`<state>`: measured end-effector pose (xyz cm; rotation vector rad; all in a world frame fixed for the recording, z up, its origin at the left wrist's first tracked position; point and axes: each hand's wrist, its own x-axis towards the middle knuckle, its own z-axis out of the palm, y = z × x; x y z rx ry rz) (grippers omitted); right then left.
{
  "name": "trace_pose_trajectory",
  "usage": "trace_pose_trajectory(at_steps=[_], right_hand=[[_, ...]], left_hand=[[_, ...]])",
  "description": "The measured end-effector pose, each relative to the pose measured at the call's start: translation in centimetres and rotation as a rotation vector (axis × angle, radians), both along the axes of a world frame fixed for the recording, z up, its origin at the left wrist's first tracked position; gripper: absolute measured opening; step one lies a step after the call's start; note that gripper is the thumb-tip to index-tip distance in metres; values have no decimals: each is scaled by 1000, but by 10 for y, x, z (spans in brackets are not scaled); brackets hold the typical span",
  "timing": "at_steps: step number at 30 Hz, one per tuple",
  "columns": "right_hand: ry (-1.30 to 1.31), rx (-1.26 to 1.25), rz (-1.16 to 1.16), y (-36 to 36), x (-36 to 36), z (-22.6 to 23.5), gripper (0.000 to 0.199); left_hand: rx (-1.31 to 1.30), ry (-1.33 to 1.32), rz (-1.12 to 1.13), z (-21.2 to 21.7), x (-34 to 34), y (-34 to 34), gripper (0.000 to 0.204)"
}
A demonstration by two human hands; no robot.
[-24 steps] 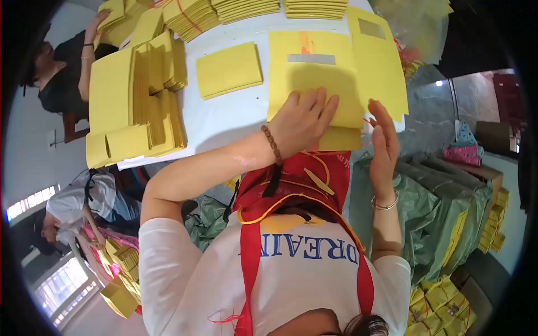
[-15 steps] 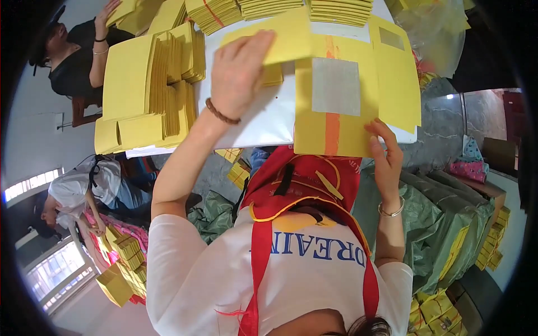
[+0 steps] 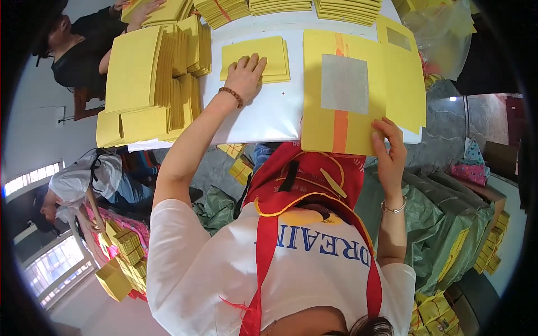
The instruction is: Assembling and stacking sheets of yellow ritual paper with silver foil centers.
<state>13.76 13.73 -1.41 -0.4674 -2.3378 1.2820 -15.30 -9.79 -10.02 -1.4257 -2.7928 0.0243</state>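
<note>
My left hand (image 3: pixel 246 76) lies flat, fingers spread, on a small pile of folded yellow joss paper (image 3: pixel 263 51) on the white table. My right hand (image 3: pixel 389 144) pinches the near right corner of a joss paper sheet (image 3: pixel 311 89), thumb against fingers. That yellow sheet bears a silver-grey rectangle (image 3: pixel 344 84) and an orange stripe, and its near edge hangs over the table's front edge. Beneath and to the right of it lies another yellow sheet (image 3: pixel 406 89) with a grey patch; how many sheets lie there I cannot tell.
Tall stacks of folded yellow paper (image 3: pixel 131 70) stand on the table's left side. More bundles (image 3: pixel 280 5) line the far edge. A clear plastic bag (image 3: pixel 440 36) is at the far right. Green sacks (image 3: pixel 426 213) stand right of me. Two other people are at the left.
My left hand has come down from above the table, bringing a yellow folded paper onto the small pile. My right hand stays at the sheet's corner. The far-left person's hand has moved to the stacks.
</note>
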Motion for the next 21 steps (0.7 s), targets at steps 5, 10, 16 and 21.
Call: trace_pose_trajectory(at_steps=[5,10,16,21], right_hand=[[-4,-23,-8,3,1,-5,20],[-37,49,5,4,0,3,21],[-5,84,56,8,-3,2,21],[15,52,35,7,0,-1,20]], left_hand=[[4,30,-3,-18,4,-9,62],[-41,-115,29,4,-1,-3,67],[326,-225,-69,58,18,14,63],[592,-281,-468,113,119,41,40]])
